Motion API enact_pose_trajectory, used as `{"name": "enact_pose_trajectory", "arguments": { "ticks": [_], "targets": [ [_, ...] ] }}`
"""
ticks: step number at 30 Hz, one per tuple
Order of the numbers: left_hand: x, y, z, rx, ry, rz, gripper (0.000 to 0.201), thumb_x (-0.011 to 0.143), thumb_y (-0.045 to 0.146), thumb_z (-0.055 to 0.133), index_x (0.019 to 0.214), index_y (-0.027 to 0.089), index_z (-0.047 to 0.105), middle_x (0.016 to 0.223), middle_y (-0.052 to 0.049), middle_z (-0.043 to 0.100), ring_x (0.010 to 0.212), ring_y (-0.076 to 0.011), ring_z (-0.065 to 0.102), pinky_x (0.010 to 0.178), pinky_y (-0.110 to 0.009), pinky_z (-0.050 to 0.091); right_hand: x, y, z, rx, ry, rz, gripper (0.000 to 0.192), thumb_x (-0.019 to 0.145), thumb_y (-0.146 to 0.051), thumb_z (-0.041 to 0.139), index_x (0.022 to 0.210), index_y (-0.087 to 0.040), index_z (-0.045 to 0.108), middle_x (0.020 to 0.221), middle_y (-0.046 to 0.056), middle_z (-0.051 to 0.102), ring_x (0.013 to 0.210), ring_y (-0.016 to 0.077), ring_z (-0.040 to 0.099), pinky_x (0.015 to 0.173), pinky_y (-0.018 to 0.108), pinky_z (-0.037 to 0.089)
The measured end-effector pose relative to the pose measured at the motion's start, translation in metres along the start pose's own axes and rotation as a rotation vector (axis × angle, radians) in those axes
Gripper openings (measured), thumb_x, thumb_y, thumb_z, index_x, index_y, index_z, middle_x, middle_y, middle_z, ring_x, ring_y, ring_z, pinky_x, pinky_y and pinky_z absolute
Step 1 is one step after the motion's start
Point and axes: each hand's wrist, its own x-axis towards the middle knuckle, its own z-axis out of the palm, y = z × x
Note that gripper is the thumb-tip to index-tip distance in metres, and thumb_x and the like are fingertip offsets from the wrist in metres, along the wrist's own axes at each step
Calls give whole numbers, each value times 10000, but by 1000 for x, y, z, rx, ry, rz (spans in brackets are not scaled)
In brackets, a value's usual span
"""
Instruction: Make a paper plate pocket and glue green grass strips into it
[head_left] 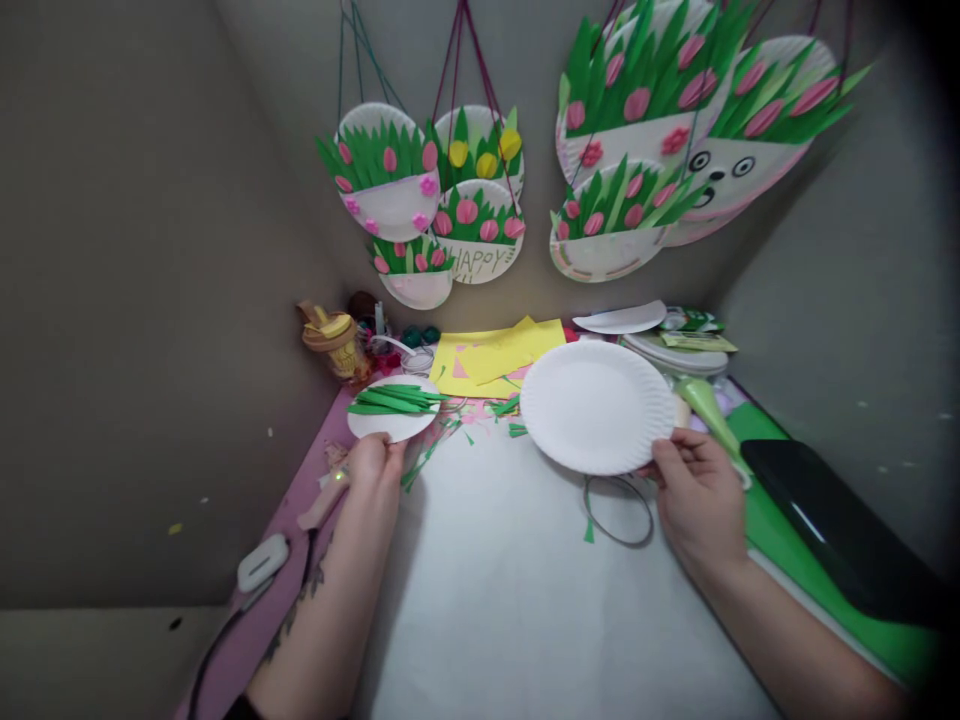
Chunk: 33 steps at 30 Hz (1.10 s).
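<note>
My right hand grips the near right rim of a plain white paper plate, held just above the white table sheet. My left hand pinches the near edge of a smaller white plate piece at the left. A bundle of green paper strips lies across that piece.
Yellow paper sheets lie at the back, with green scraps scattered in front. A stack of white plates sits at the back right. A black glossy object rests on green paper at the right. Finished plate flower baskets hang on the wall. A wire ring lies below the plate.
</note>
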Motion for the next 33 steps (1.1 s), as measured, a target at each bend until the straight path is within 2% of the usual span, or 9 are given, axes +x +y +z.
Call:
{"name": "enact_pose_trajectory", "arguments": {
  "ticks": [5, 11, 15, 17, 21, 24, 27, 30, 33],
  "targets": [
    [13, -2, 22, -148, 74, -9, 921, 599, -127, 378, 1456, 207, 318, 1511, -86, 400, 1321, -326, 447, 942, -485, 522, 2, 3, -1, 7, -2, -15, 296, 764, -409, 728, 925, -197, 600, 712, -23, 605, 523, 106, 554, 494, 241, 489],
    [41, -4, 52, -129, 70, 1, 780, 690, -162, 347, 1369, 207, 451, 1398, -73, 533, 1237, -253, 530, 929, -414, 532, 4, 5, -1, -12, -14, -9, 285, 766, -406, 728, 904, -198, 591, 716, -24, 612, 526, 102, 560, 510, 235, 486],
    [68, -3, 66, -60, 102, 6, 340, 911, 159, 528, 1250, 172, 544, 1256, -106, 587, 1081, -229, 598, 879, -418, 536, 3, 4, 1, 6, -28, 8, 279, 762, -406, 730, 894, -202, 593, 716, -24, 612, 533, 102, 557, 513, 229, 486],
    [75, -2, 68, -10, 138, 23, 365, 909, 342, 572, 1226, 161, 554, 1225, -105, 582, 1038, -223, 604, 862, -434, 533, 2, 4, 2, 9, -39, 31, 286, 758, -413, 730, 899, -207, 590, 713, -25, 609, 533, 108, 558, 511, 235, 489],
    [62, 3, 64, 112, 209, 123, 373, 891, 294, 601, 1235, 160, 547, 1241, -104, 575, 1066, -226, 595, 879, -428, 525, 0, 4, 4, 6, -84, 66, 282, 773, -422, 714, 914, -219, 579, 715, -26, 610, 537, 115, 563, 530, 246, 490],
    [27, 0, 59, 194, 224, 240, 579, 752, 105, 706, 1291, 198, 515, 1313, -79, 549, 1221, -204, 514, 955, -291, 466, -2, 4, 6, 19, -132, 104, 281, 773, -430, 713, 907, -227, 572, 694, -32, 607, 529, 120, 553, 525, 250, 482],
    [-20, -12, 52, 256, 84, 253, 485, 709, 157, 744, 1174, 199, 616, 1259, -72, 613, 1180, -198, 556, 935, -251, 464, -7, 4, 10, 34, -185, 147, 278, 766, -442, 713, 886, -229, 581, 683, -33, 612, 531, 128, 544, 514, 253, 473],
    [-59, -23, 42, 472, -400, 99, 514, 644, 251, 798, 1134, 177, 661, 1078, -101, 701, 1001, -222, 642, 841, -288, 508, -15, 2, 13, 47, -261, 159, 238, 784, -428, 700, 855, -231, 586, 687, -33, 618, 539, 129, 540, 513, 249, 460],
    [-77, -29, 31, 653, -509, 51, 368, 653, 333, 784, 959, 137, 727, 799, -76, 715, 713, -180, 642, 660, -256, 506, -22, -4, 13, 26, -321, 147, 205, 806, -410, 682, 811, -231, 581, 674, -33, 609, 541, 126, 538, 527, 248, 449]
  ]
}}
